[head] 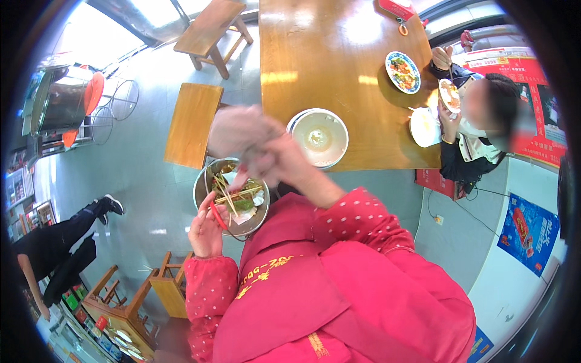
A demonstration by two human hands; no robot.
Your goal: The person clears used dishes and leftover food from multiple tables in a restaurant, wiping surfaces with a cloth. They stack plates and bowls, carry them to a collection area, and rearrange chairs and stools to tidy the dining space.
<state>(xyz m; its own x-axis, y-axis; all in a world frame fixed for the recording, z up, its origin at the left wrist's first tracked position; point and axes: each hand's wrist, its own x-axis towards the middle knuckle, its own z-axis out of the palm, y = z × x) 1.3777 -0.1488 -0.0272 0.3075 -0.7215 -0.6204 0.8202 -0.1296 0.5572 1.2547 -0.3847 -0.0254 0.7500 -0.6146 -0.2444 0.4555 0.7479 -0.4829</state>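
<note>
My left hand (206, 229) grips the red handle grip (218, 216) of a metal bucket (198, 193). Inside the bucket lie food scraps, leafy greens (246, 205), used chopsticks (225, 193) and crumpled tissues (258, 198). Above the bucket's far rim, my right hand (277, 156) is closed on a greyish cloth (240, 129), both blurred by motion. Just right of that hand, stacked white bowls (333, 152) sit at the near left corner of the wooden table (327, 59). A little liquid shows at the bottom of the top bowl.
A seated person (472, 122) eats at the table's right side, by a patterned plate of food (402, 72) and a white bowl (422, 128). Wooden stools (193, 125) stand left of the table. Another person (54, 249) is at far left, near a second table (120, 317).
</note>
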